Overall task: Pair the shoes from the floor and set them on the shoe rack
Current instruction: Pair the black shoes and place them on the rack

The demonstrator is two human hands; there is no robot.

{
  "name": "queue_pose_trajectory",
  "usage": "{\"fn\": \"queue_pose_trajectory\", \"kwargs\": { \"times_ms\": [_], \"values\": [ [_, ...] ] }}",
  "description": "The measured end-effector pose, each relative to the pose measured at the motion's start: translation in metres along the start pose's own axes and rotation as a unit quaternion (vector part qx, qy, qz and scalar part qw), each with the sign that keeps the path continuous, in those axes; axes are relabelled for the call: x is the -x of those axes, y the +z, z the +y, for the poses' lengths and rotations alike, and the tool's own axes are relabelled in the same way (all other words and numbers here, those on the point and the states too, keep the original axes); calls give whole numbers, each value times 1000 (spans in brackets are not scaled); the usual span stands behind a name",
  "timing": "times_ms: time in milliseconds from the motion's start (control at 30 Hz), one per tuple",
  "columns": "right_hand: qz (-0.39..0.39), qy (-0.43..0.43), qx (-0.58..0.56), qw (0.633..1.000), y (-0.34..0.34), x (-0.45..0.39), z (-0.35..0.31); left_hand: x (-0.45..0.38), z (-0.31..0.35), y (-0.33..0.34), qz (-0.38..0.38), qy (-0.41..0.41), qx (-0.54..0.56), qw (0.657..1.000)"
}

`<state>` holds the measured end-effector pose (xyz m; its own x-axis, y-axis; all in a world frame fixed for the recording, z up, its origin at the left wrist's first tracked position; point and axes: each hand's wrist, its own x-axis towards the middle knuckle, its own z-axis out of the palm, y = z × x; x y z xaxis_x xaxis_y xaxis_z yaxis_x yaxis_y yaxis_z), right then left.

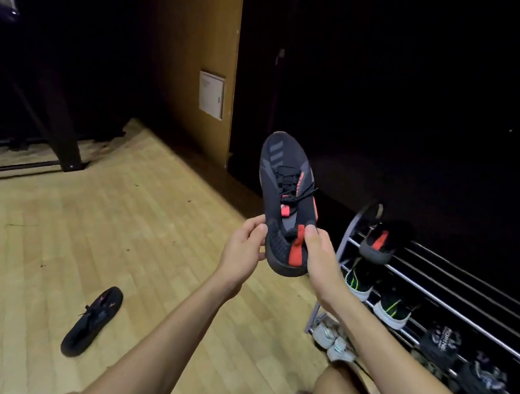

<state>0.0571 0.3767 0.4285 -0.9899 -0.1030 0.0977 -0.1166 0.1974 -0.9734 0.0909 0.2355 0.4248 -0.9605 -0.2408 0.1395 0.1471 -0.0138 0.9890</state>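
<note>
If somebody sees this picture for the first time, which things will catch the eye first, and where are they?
First, the black and red sneaker held up in the middle, toe away, with the left hand and right hand both gripping its heel end. Its apparent mate sits on the top tier of the metal shoe rack at right. A lone dark shoe lies on the wooden floor, lower left.

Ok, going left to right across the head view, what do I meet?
Black shoe on the floor → left hand → held black-and-red shoe → right hand → matching shoe on the rack's top tier → rack.
</note>
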Motion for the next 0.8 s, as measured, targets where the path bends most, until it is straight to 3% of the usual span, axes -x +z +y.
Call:
{"fn": "queue_pose_trajectory", "kwargs": {
  "times_ms": [300,467,800],
  "values": [
    [117,51,-56,990,-97,-38,51,-17,4,115,-121,0,-10,993],
    [192,56,-88,976,-142,-60,78,-42,-10,179,-145,-47,-39,987],
    [262,68,-88,959,-213,-109,147,-90,-92,280,-221,-116,-46,967]
  ]
}}
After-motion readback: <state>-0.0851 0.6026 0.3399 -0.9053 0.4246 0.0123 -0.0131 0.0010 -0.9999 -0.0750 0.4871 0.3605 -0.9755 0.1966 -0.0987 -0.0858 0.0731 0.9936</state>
